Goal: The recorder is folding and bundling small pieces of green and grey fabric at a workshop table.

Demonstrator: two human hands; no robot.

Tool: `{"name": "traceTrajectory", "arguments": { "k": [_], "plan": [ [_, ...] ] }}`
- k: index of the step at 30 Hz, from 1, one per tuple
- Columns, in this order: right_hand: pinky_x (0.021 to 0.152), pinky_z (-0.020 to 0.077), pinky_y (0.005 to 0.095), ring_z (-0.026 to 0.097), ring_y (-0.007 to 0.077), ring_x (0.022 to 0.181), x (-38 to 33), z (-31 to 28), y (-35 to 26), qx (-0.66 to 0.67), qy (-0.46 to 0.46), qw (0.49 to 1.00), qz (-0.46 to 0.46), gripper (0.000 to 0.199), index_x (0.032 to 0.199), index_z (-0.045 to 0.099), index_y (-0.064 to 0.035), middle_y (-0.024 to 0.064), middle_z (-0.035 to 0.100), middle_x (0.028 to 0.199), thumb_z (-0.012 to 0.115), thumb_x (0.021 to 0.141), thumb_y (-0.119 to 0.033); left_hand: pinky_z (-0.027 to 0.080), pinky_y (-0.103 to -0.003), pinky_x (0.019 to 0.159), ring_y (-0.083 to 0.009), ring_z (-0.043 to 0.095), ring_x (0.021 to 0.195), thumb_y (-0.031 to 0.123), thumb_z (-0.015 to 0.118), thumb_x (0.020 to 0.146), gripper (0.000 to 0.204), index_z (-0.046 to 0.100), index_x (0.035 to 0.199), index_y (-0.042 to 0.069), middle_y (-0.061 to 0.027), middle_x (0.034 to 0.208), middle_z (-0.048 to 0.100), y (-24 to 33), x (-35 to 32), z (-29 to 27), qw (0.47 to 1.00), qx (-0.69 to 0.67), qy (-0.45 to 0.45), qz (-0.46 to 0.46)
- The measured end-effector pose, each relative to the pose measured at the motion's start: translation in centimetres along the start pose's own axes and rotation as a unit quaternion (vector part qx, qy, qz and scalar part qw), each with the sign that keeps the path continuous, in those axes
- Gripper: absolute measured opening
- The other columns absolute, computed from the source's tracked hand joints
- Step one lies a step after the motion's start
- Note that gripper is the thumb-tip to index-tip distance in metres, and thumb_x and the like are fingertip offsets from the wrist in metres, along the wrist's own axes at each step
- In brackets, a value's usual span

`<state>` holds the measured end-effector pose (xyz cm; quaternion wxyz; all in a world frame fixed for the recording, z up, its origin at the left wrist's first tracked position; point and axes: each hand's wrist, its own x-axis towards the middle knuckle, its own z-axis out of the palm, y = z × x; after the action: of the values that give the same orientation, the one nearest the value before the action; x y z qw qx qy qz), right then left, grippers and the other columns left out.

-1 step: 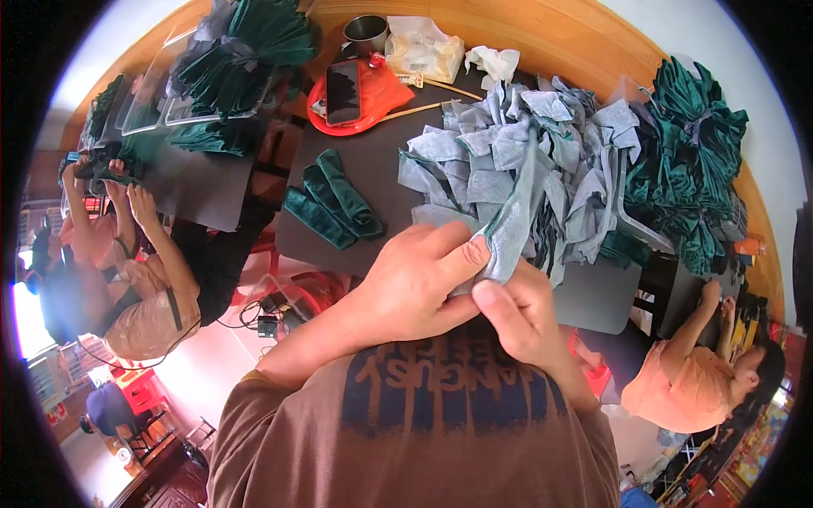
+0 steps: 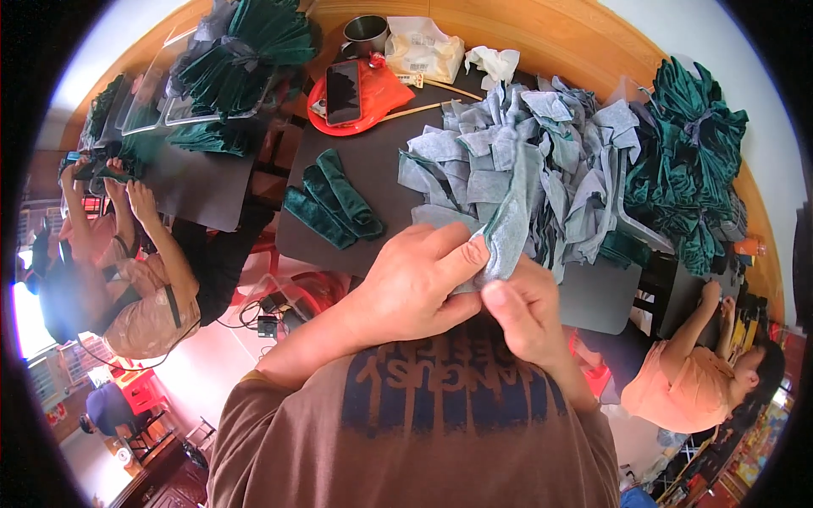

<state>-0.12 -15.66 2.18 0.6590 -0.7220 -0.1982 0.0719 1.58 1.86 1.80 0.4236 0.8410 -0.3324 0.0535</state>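
Note:
Just in front of my chest, my left hand [image 2: 423, 278] pinches the near end of a grey-backed green velvet strip [image 2: 514, 222] between thumb and fingers. My right hand [image 2: 529, 315] is closed at the same end, its thumb pressed by the strip's edge. The strip runs away from me over a heap of similar grey-backed fabric strips [image 2: 487, 178]. Left of the heap, several finished-looking green velvet pieces [image 2: 334, 199] lie side by side on the dark table [image 2: 296, 245]. My fingers hide the underside of the held end.
A red plate [image 2: 339, 127] carries a phone [image 2: 343, 91]; chopsticks [image 2: 415, 110], a metal cup [image 2: 366, 34] and a tissue pack [image 2: 423, 49] are nearby. Tied green velvet bundles stand at the right [image 2: 690, 144] and far left [image 2: 241, 59]. People work at both sides.
My right thumb and fingers have shifted slightly at the strip's end. The strip's upper part has swung a little left and shows wider. My left hand stays in place.

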Motion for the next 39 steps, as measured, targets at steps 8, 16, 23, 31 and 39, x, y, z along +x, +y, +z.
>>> {"name": "traceTrajectory", "arguments": {
  "k": [8, 16, 23, 31, 39],
  "plan": [
    [0.093, 0.0376, 0.0362, 0.052, 0.0239, 0.104, 1.1, -0.7, 0.3, 0.226, 0.020, 0.967, 0.120, 0.087, 0.118, 0.046, 0.0074, 0.0164, 0.056, 0.108, 0.041, 0.079, -0.070, 0.041, -0.043, 0.056, -0.0365, 0.053, 0.065, 0.002, 0.063, 0.062, 0.042, 0.050, 0.102, 0.004, -0.0131, 0.071, 0.053, 0.9, 0.2, 0.3, 0.987, -0.158, -0.037, 0.015],
    [0.090, 0.0421, 0.0462, 0.053, 0.0328, 0.103, 1.3, 0.6, -0.3, 0.389, 0.001, 0.911, 0.136, 0.051, 0.100, 0.056, -0.0004, 0.0159, 0.060, 0.092, 0.051, 0.086, -0.049, 0.044, -0.040, 0.058, -0.0353, 0.056, 0.068, 0.003, 0.063, 0.069, 0.040, 0.048, 0.106, 0.003, -0.0142, 0.075, 0.054, 1.1, -1.6, 1.5, 0.956, -0.276, -0.072, -0.066],
    [0.089, 0.0443, 0.0405, 0.055, 0.0294, 0.102, 1.1, 1.5, -0.7, 0.387, -0.066, 0.904, 0.169, 0.047, 0.112, 0.052, 0.0041, 0.0215, 0.059, 0.103, 0.057, 0.087, -0.036, 0.042, -0.030, 0.079, -0.0157, 0.050, 0.097, 0.006, 0.064, 0.077, 0.062, 0.036, 0.131, 0.007, -0.0053, 0.102, 0.052, 1.6, -2.5, 1.0, 0.893, -0.423, -0.105, -0.109],
    [0.094, 0.0399, 0.0337, 0.051, 0.0204, 0.109, 0.7, 0.8, -0.8, 0.313, -0.030, 0.941, 0.126, 0.057, 0.126, 0.044, 0.0007, 0.0164, 0.053, 0.119, 0.066, 0.081, -0.026, 0.040, -0.023, 0.068, -0.0053, 0.050, 0.080, 0.004, 0.060, 0.080, 0.027, 0.056, 0.106, 0.003, 0.0025, 0.088, 0.057, 1.2, -1.2, -0.1, 0.877, -0.450, -0.094, -0.141],
    [0.092, 0.0420, 0.0348, 0.054, 0.0218, 0.106, 0.0, 0.2, -0.9, 0.364, 0.042, 0.924, 0.110, 0.037, 0.117, 0.053, 0.0019, 0.0168, 0.056, 0.115, 0.061, 0.085, -0.017, 0.040, -0.023, 0.069, -0.0051, 0.050, 0.080, 0.001, 0.061, 0.079, 0.034, 0.054, 0.112, 0.003, 0.0030, 0.085, 0.056, 1.6, -1.2, -0.5, 0.827, -0.516, -0.123, -0.184]
  ]
}}
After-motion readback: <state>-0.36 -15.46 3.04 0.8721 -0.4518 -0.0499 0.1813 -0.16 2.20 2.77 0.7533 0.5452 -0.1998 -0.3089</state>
